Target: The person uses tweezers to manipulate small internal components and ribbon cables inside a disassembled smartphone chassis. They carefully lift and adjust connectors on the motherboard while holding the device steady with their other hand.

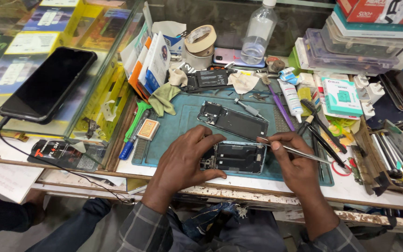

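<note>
Between both hands, on blue-green rubber work mat (182,122): opened smartphone frame with bare dark insides (237,157), lying flat and lengthwise across

Left hand (182,161) curled over frame's left end, fingers bent and pressing down, thumb tucked along near edge; clamped on frame, not flat open

Right hand (293,163) pinched shut around thin silver metal tweezers (294,150), tips touching frame's upper right corner, handle running out to the right past the knuckles

Just beyond the fingers: second dark phone back panel with camera cut-out (231,121), slightly tilted, apart from frame

Beyond that, near mat's far edge: black rectangular phone battery (213,78), white crumpled cloth (243,82), beige roll of masking tape (200,41), clear plastic bottle (258,35)

Right of right hand: white glue tube (292,99), purple-handled tool (280,106), black brushes (320,128)

Left of left hand: green and blue-handled screwdrivers (131,132), small orange box (148,129); farther left, on glass case, black smartphone with cable plugged in (47,84)
</note>
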